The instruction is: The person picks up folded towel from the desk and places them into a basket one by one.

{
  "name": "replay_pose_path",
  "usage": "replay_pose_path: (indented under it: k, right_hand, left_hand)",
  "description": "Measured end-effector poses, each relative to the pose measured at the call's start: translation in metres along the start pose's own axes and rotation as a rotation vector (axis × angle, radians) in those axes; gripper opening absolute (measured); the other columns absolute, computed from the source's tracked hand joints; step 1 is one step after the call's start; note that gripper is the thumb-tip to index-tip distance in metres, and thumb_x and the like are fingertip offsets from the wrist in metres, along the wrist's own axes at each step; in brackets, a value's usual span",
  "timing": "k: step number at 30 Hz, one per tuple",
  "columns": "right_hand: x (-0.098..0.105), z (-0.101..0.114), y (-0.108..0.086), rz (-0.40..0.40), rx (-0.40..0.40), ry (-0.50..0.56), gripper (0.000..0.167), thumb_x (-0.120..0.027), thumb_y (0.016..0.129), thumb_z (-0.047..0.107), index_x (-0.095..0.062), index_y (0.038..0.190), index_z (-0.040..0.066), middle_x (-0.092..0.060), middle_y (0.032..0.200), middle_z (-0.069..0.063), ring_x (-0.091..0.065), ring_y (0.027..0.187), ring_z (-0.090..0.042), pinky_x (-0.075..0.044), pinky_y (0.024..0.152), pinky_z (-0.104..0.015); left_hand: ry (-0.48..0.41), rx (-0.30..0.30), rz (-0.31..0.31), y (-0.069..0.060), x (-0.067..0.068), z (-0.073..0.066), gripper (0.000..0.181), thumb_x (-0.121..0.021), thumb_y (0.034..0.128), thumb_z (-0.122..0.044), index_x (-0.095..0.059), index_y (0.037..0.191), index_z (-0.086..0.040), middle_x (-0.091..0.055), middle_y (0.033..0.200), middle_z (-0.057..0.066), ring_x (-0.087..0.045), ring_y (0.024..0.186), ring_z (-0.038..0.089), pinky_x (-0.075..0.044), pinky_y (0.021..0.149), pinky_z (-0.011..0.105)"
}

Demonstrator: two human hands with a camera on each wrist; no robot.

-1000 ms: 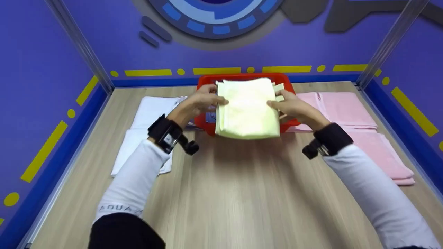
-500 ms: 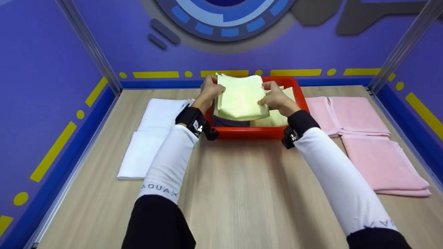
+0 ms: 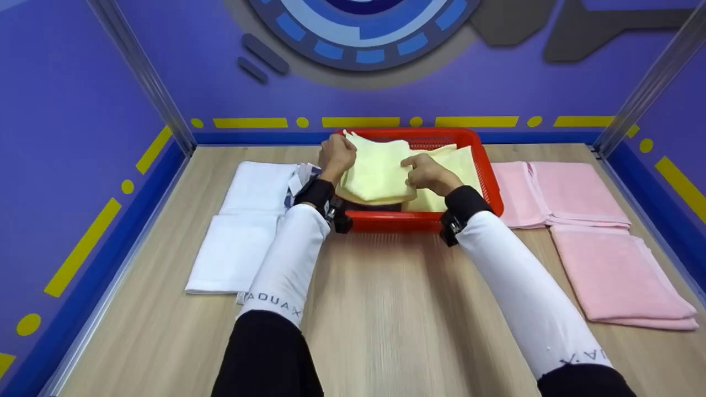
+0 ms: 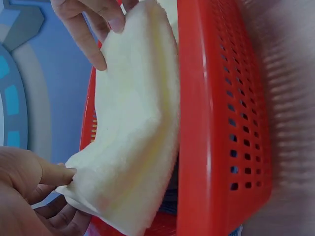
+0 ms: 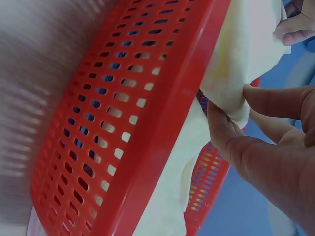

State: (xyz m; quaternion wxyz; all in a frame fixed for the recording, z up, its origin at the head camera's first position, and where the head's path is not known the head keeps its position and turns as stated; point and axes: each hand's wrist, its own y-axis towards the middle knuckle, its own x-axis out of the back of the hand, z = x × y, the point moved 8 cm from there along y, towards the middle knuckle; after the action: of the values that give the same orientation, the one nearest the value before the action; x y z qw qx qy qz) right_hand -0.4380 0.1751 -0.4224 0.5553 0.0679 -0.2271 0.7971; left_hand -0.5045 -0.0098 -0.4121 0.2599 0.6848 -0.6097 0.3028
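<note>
I count two bare hands on my feed, both on one pale yellow, folded, soft fabric cloth (image 3: 378, 168). The left hand (image 3: 337, 157) pinches its left edge, thumb on top and fingers beneath; the right hand (image 3: 430, 172) has the right edge nipped between thumb and fingers. That cloth sags along its middle over the left part of one red, rectangular, perforated plastic basket (image 3: 402, 221) (whether it rests on what lies below, I cannot tell). In the basket's right part I see more pale yellow fabric (image 3: 460, 168), its layers too overlapped for me to count, and something dark (image 3: 380, 208) shows beneath the held cloth. Left of the basket, I count two white folded cloths, a far one (image 3: 262, 184) and a near one (image 3: 231, 248), on the wood-grained surface (image 3: 380, 309). On the right are two groups of pink folded fabric, far (image 3: 579, 190) and near (image 3: 623, 275); I cannot tell whether the far group is one cloth or two.
</note>
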Motion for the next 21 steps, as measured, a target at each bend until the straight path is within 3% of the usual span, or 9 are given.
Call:
replay_pose_path:
  k: [3,5,6,8,10,13,16,19,21]
  right_hand:
    - [-0.006,-0.004,0.001,0.031,-0.044,-0.028,0.065,-0.038,0.088,-0.012,-0.028,0.151,-0.017,-0.039,0.078,0.0,-0.034,0.059,-0.005,-0.038,0.062,-0.02]
    - [-0.009,-0.005,0.001,0.062,-0.064,-0.042,0.064,-0.038,0.092,-0.008,-0.024,0.153,-0.016,-0.055,0.109,-0.018,-0.051,0.081,-0.011,-0.049,0.081,-0.024]
    - [-0.01,-0.006,0.001,0.075,-0.073,-0.049,0.063,-0.038,0.093,-0.006,-0.022,0.154,-0.016,-0.051,0.13,-0.026,-0.057,0.097,-0.016,-0.05,0.094,-0.03]
    - [-0.009,-0.007,0.0,0.094,-0.089,-0.059,0.063,-0.036,0.097,-0.003,-0.018,0.156,-0.014,-0.024,0.161,-0.03,-0.047,0.134,-0.03,-0.04,0.116,-0.044]
    - [-0.005,-0.006,-0.002,0.098,-0.086,-0.056,0.063,-0.035,0.097,-0.001,-0.017,0.156,-0.013,-0.014,0.166,-0.03,-0.024,0.153,-0.038,-0.029,0.123,-0.053]
    - [0.012,-0.006,-0.009,0.049,-0.08,-0.078,0.059,-0.036,0.099,0.003,-0.026,0.155,-0.01,-0.03,0.158,-0.029,-0.036,0.144,-0.037,-0.038,0.118,-0.05]
    - [0.042,-0.007,-0.025,-0.027,-0.071,-0.097,0.052,-0.041,0.102,0.009,-0.036,0.151,-0.008,-0.05,0.135,-0.019,-0.056,0.114,-0.022,-0.054,0.1,-0.036]
    - [0.083,-0.013,-0.047,-0.105,-0.07,-0.101,0.048,-0.046,0.105,0.013,-0.042,0.146,-0.01,-0.063,0.106,-0.001,-0.063,0.085,-0.005,-0.059,0.078,-0.023]
    - [0.113,-0.02,-0.068,-0.154,-0.083,-0.109,0.048,-0.048,0.106,0.015,-0.043,0.143,-0.014,-0.065,0.087,0.01,-0.064,0.072,0.0,-0.058,0.07,-0.02]
  left_hand:
    - [0.048,0.022,-0.025,0.0,-0.004,0.002,0.03,-0.054,0.0987,-0.008,-0.062,0.07,-0.009,-0.075,0.106,0.014,-0.071,0.103,0.031,-0.053,0.077,0.039]
    - [0.087,0.033,-0.027,0.0,-0.007,0.002,0.035,-0.052,0.0986,-0.007,-0.045,0.065,-0.012,-0.074,0.106,0.016,-0.071,0.103,0.033,-0.053,0.075,0.04]
    - [0.113,0.027,-0.016,-0.002,-0.008,0.001,0.035,-0.051,0.0979,-0.006,-0.038,0.066,-0.014,-0.073,0.107,0.017,-0.071,0.104,0.033,-0.053,0.076,0.04]
    - [0.169,-0.007,0.022,-0.006,-0.011,-0.001,0.03,-0.053,0.0952,-0.004,-0.041,0.069,-0.014,-0.073,0.111,0.017,-0.07,0.107,0.033,-0.056,0.084,0.042]
    - [0.218,-0.051,0.071,-0.01,-0.014,-0.004,0.026,-0.055,0.0929,-0.002,-0.043,0.073,-0.013,-0.072,0.11,0.016,-0.07,0.106,0.031,-0.057,0.084,0.04]
    - [0.229,-0.128,0.133,-0.016,-0.015,-0.01,0.027,-0.055,0.0905,0.0,-0.04,0.072,-0.013,-0.06,0.087,0.011,-0.06,0.085,0.022,-0.046,0.069,0.032]
    - [0.178,-0.195,0.158,-0.02,-0.009,-0.015,0.03,-0.052,0.0876,0.003,-0.034,0.069,-0.011,-0.038,0.079,0.005,-0.037,0.076,0.019,-0.03,0.065,0.03]
    - [0.122,-0.249,0.12,-0.021,0.009,-0.014,0.012,-0.054,0.0878,0.002,-0.056,0.076,0.0,-0.057,0.082,0.01,-0.052,0.078,0.021,-0.043,0.07,0.029]
    - [0.105,-0.254,0.077,-0.023,0.026,-0.007,0.015,-0.056,0.09,-0.003,-0.07,0.095,0.0,-0.072,0.101,0.013,-0.067,0.091,0.026,-0.053,0.079,0.035]
